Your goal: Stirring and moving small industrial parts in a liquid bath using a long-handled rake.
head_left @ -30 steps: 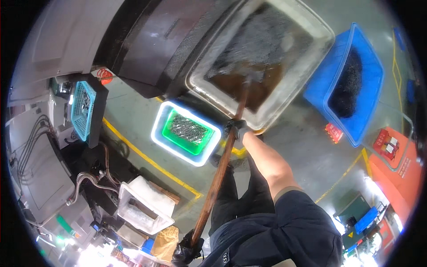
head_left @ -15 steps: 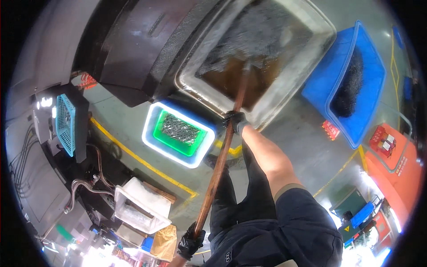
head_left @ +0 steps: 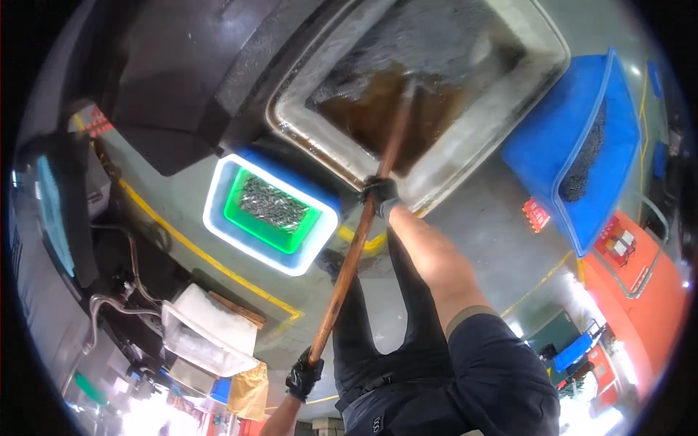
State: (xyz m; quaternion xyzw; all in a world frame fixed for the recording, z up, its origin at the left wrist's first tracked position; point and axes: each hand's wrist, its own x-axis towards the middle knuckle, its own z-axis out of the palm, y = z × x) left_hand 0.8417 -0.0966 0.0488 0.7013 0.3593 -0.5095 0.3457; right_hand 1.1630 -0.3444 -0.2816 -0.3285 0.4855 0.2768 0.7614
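Observation:
Both of my hands, in black gloves, grip one long wooden-handled tool. My right hand [head_left: 379, 195] is closed round the shaft [head_left: 340, 291] at the near edge of a large pale tub [head_left: 451, 178]. Lower down, close to the handle's end, my left hand [head_left: 303, 374] is wrapped round it, left of my legs. The handle slants away into the tub, where a greyish metal socket shows at its far end. Whatever head it carries is hidden among a dark grey, wet-looking mass [head_left: 414, 43]. Brown tub bottom shows on the near side of that mass.
Left of the tub, a green basket [head_left: 291, 242] of small metal pieces sits inside a white-rimmed bin [head_left: 251, 254]. A tilted blue bin [head_left: 534, 145] with dark bits stands at right, near an orange cart [head_left: 632, 283]. A white crate [head_left: 207, 330] lies at lower left.
My view has turned a little, so the bins at left sit farther left and the blue bin lower. Both hands keep their hold on the handle, the left slightly farther up the picture.

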